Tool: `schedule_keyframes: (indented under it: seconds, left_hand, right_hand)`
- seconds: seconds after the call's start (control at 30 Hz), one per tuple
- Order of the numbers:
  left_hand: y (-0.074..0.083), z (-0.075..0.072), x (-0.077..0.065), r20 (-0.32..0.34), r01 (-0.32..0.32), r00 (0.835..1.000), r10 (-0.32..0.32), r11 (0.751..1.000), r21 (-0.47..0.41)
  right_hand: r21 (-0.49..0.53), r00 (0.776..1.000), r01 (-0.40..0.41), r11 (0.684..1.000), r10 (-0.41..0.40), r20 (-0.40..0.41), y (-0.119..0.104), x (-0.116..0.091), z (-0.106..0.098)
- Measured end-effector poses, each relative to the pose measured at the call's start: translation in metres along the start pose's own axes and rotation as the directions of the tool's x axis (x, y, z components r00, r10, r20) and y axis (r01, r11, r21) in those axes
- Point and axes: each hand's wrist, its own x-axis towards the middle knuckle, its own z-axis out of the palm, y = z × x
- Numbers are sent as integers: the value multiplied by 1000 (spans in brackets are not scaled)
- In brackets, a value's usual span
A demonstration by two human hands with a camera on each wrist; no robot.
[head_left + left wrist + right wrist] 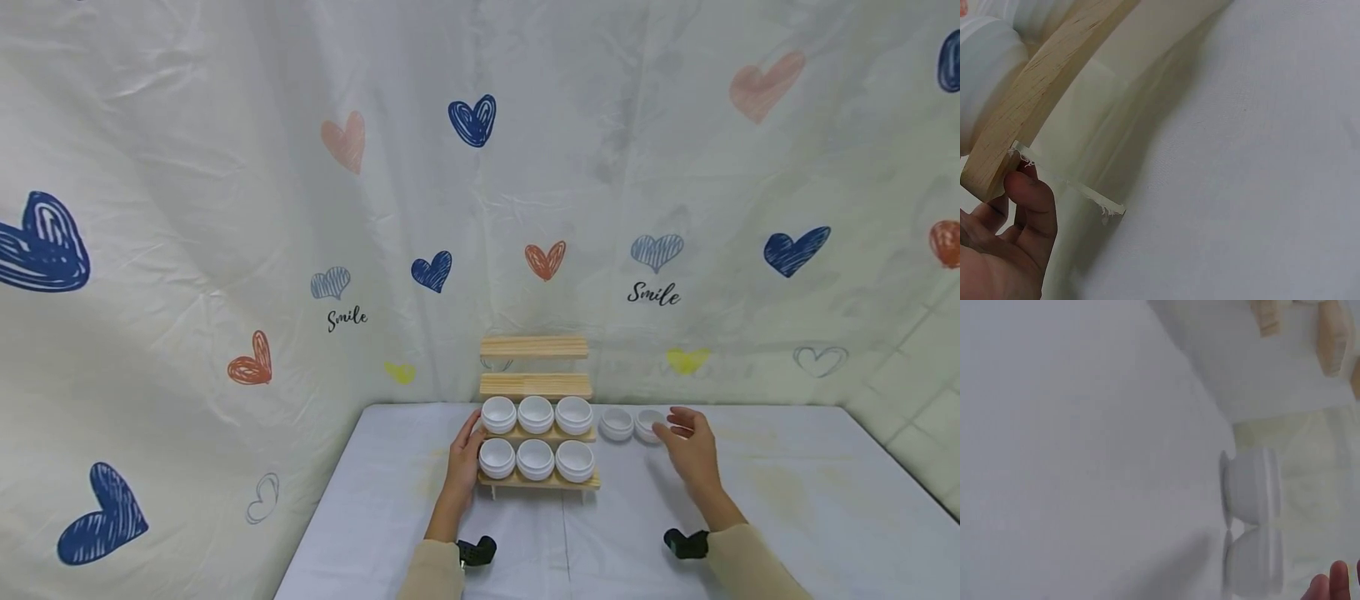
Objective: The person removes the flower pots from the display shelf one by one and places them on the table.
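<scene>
A tiered wooden rack point(536, 385) stands on the table, with white round cups point(536, 460) in rows on its two lower shelves. At its left side, my left hand point(461, 465) holds the end of a shelf plank point(1047, 81); in the left wrist view the fingers point(1032, 203) curl at that end. Two more white cups, one nearer the rack point(617, 427) and one beside it point(645, 428), sit upright right of the rack. My right hand point(692, 452) is at the outer cup, fingers spread; the right wrist view shows fingertips point(1338, 581) apart from both cups.
A white cloth covers the table point(765, 500). Behind it hangs a pale curtain point(570, 167) printed with hearts. The rack's two upper planks point(534, 347) carry no cups. A clear support point(1072, 181) shows under the shelf in the left wrist view.
</scene>
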Motion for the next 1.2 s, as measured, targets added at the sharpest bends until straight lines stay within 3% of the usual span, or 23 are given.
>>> schedule_keyframes:
  seconds: [0.17, 0.33, 0.47, 0.63, 0.9, 1.2]
  left_hand:
    - [1, 0, 0, 1, -5, 1000, 5, 1000, 0]
    - [2, 1, -2, -1, 1, 1000, -1, 1000, 0]
    - [2, 1, -2, 0, 11, 1000, -11, 1000, 1]
    - [1, 1, -2, -5, 7, 1000, -7, 1000, -5]
    - [3, 2, -2, -3, 2, 1000, -2, 1000, -6]
    - [3, 2, -3, -11, 5, 1000, -5, 1000, -2]
  right_hand:
    - [33, 993, 62, 998, -65, 100, -24, -12, 10]
    - [21, 966, 101, 995, -103, 239, -44, -23, 20]
    - [13, 947, 134, 991, -132, 293, -53, -29, 30]
    - [35, 930, 193, 981, -194, 312, -60, -32, 43]
    - [84, 917, 201, 976, -217, 334, -71, -38, 58]
    - [42, 926, 184, 982, -188, 329, -72, -37, 70]
